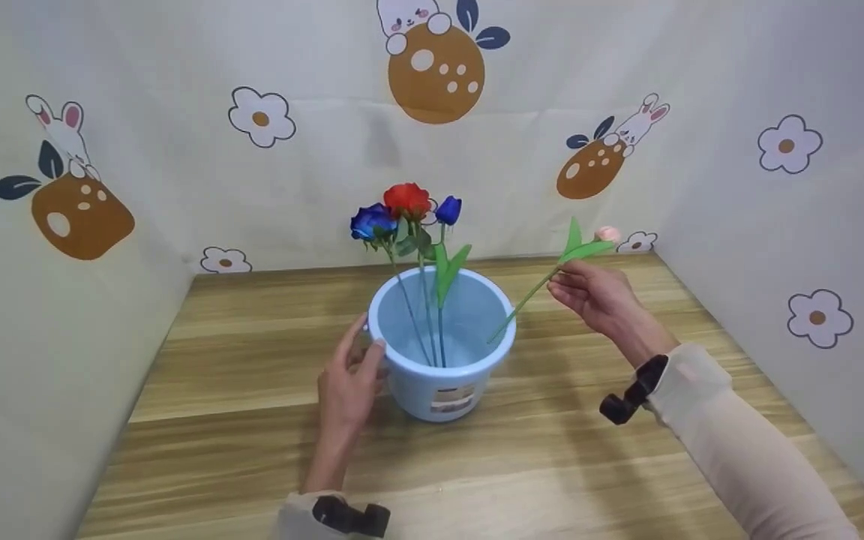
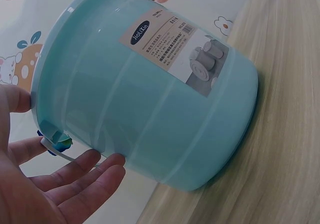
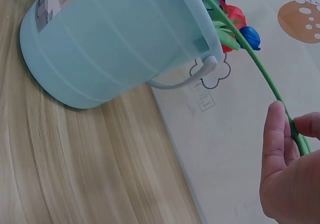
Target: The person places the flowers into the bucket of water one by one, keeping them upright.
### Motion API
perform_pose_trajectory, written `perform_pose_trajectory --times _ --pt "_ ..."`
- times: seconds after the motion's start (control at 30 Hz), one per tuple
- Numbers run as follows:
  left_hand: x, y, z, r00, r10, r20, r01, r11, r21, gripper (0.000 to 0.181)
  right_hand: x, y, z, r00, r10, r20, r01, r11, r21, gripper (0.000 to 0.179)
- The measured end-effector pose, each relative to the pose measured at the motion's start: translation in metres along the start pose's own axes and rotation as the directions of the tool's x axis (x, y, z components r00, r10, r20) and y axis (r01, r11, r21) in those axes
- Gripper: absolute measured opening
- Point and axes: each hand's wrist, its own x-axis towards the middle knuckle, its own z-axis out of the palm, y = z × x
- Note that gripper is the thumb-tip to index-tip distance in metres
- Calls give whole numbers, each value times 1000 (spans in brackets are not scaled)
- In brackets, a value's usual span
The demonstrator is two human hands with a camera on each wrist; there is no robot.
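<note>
A light blue bucket stands upright on the table with artificial flowers inside: a blue rose, a red rose and a dark blue tulip. My left hand rests at the bucket's left side, its thumb at the rim and its fingers extended along the wall by the handle. To the right of the bucket, my right hand pinches the green stem of a pink tulip just below its leaves. That stem slants down to the left, its lower end over the bucket's mouth.
The bucket stands on a wood-grain table. Pale cloth walls printed with rabbits, oranges and flowers enclose its back and sides. A printed label is stuck on the bucket's front. The bucket's handle hangs down toward the back.
</note>
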Motion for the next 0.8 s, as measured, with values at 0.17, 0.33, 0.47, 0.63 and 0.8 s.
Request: perform_pose_trajectory --times 0.17,0.33,0.47,0.63,0.8 --pt "0 1 1 1000 -9 5 9 1000 7 55 -1 2 5 1000 -15 1 15 998 -54 13" --pt "0 1 0 1000 -5 6 5 1000 0 55 -1 6 12 998 -60 8 61 989 -135 10" --pt "1 1 0 1000 1 0 -1 1000 -3 54 0 9 20 995 -95 9 95 978 -187 8" --pt "1 0 1 1000 7 -12 -7 1000 -6 53 0 16 30 990 -141 18 141 959 -245 6" --pt "1 -1 1 1000 13 -15 -13 1000 -13 53 -1 23 41 983 -184 21 179 913 -367 0"
